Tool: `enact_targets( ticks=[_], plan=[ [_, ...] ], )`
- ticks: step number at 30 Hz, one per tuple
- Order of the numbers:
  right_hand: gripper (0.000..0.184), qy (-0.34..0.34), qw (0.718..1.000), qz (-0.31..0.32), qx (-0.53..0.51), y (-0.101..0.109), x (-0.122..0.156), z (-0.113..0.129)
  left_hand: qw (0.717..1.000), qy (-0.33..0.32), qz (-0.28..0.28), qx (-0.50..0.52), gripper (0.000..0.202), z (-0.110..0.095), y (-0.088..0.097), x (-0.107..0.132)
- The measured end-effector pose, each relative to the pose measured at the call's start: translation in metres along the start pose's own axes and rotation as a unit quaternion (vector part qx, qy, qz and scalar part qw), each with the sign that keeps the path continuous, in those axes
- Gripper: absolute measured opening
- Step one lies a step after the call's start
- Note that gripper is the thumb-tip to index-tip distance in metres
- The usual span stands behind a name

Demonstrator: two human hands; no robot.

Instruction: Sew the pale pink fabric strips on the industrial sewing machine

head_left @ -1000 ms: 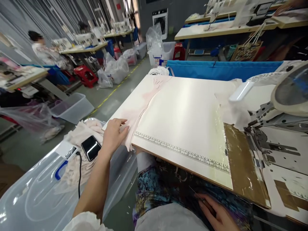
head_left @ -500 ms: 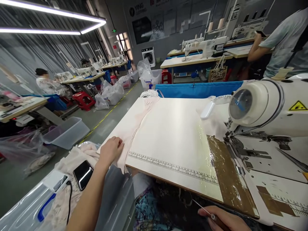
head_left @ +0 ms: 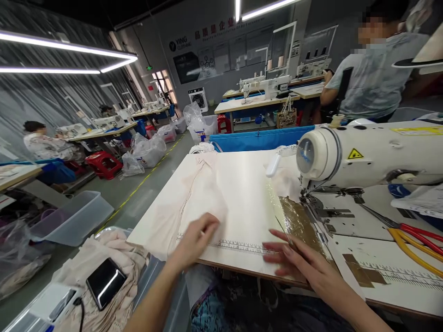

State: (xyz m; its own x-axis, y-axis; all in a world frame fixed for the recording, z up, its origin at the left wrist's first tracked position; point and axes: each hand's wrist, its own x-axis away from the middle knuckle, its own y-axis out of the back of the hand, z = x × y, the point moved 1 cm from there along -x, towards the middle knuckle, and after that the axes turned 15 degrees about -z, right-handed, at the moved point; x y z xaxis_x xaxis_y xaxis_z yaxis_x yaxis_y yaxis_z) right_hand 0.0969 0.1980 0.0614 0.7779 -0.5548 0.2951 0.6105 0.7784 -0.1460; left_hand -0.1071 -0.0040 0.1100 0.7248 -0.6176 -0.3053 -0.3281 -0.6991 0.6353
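Note:
My left hand (head_left: 198, 237) is over the front of the white tabletop, its fingers curled together on a sheer pale pink fabric (head_left: 162, 221). The fabric spreads across the table's left part, and a faint blurred layer shows by my fingertips. My right hand (head_left: 301, 260) is above the printed ruler near the front edge, fingers stretched forward. It holds an awl (head_left: 283, 224); the thin metal shaft points forward and left, while the handle is hidden in the palm. To its right is the white sewing machine (head_left: 367, 150), with its needle area beyond my right hand.
Brown tape (head_left: 299, 221) covers the table beside the needle plate. Scissors (head_left: 408, 230) with red and orange handles lie at right. A phone (head_left: 105, 282) rests on piled fabric (head_left: 128, 258) at left. Two co-workers sit farther off, one at right (head_left: 377, 78).
My left hand has moved right from the table's left edge, and the fabric spreads wider. My right hand has risen from below the front edge to above the tabletop. The view has shifted right.

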Motion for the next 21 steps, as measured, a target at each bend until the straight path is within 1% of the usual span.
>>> enact_targets(
  ticks=[1,3,4,5,6,7,8,9,10,11,12,13,14,15,16,17,18,19,20,21],
  plan=[
    [0.074,-0.003,1.000,0.003,-0.014,-0.004,-0.009,0.004,0.998,-0.023,0.051,0.043,0.022,-0.015,-0.022,0.005],
    [0.077,0.001,1.000,0.004,-0.023,-0.011,-0.022,0.011,0.982,-0.068,0.152,0.084,0.019,-0.043,-0.066,0.019],
    [0.075,0.002,1.000,0.006,-0.025,-0.014,-0.025,0.013,0.968,-0.104,0.207,0.096,0.021,-0.056,-0.086,0.027],
    [0.071,0.006,1.000,0.007,-0.024,-0.016,-0.026,0.015,0.946,-0.141,0.270,0.109,0.022,-0.067,-0.102,0.036],
    [0.066,0.012,1.000,0.007,-0.022,-0.016,-0.024,0.015,0.918,-0.183,0.330,0.125,0.023,-0.077,-0.114,0.043],
    [0.062,0.020,1.000,0.006,-0.018,-0.014,-0.020,0.014,0.881,-0.227,0.385,0.152,0.024,-0.085,-0.121,0.050],
    [0.058,0.029,1.000,0.000,-0.009,-0.009,-0.013,0.013,0.843,-0.265,0.430,0.183,0.025,-0.090,-0.123,0.053],
    [0.055,0.035,0.999,-0.006,0.004,-0.002,-0.004,0.011,0.815,-0.286,0.458,0.209,0.026,-0.091,-0.120,0.053],
    [0.053,0.036,0.999,-0.013,0.018,0.007,0.006,0.008,0.804,-0.292,0.465,0.228,0.027,-0.089,-0.114,0.048],
    [0.051,0.030,0.999,-0.022,0.032,0.018,0.018,0.004,0.819,-0.279,0.446,0.228,0.027,-0.083,-0.105,0.037],
    [0.050,0.017,0.998,-0.029,0.044,0.030,0.030,0.001,0.868,-0.230,0.395,0.192,0.024,-0.074,-0.096,0.022],
    [0.050,0.003,0.998,-0.035,0.051,0.041,0.042,-0.003,0.923,-0.193,0.299,0.147,0.023,-0.061,-0.088,0.003],
    [0.049,-0.016,0.997,-0.043,0.059,0.051,0.053,-0.006,0.965,-0.171,0.181,0.086,0.026,-0.047,-0.080,-0.019],
    [0.049,-0.028,0.996,-0.052,0.067,0.060,0.063,-0.009,0.979,-0.155,0.120,0.057,0.026,-0.032,-0.076,-0.039],
    [0.049,-0.039,0.994,-0.062,0.078,0.067,0.072,-0.011,0.985,-0.149,0.076,0.031,0.027,-0.018,-0.076,-0.059],
    [0.050,-0.049,0.992,-0.072,0.093,0.074,0.080,-0.014,0.984,-0.170,0.041,-0.033,0.027,-0.005,-0.078,-0.076],
    [0.051,-0.056,0.988,-0.087,0.111,0.080,0.086,-0.016,0.977,-0.190,0.047,-0.087,0.029,0.005,-0.082,-0.089],
    [0.052,-0.060,0.984,-0.107,0.130,0.087,0.093,-0.018,0.966,-0.211,0.080,-0.125,0.033,0.010,-0.088,-0.098],
    [0.051,-0.056,0.978,-0.133,0.150,0.094,0.099,-0.021,0.951,-0.233,0.121,-0.162,0.038,0.012,-0.093,-0.102],
    [0.049,-0.044,0.971,-0.162,0.171,0.103,0.106,-0.025,0.935,-0.251,0.166,-0.189,0.047,0.010,-0.098,-0.101]
  ],
)
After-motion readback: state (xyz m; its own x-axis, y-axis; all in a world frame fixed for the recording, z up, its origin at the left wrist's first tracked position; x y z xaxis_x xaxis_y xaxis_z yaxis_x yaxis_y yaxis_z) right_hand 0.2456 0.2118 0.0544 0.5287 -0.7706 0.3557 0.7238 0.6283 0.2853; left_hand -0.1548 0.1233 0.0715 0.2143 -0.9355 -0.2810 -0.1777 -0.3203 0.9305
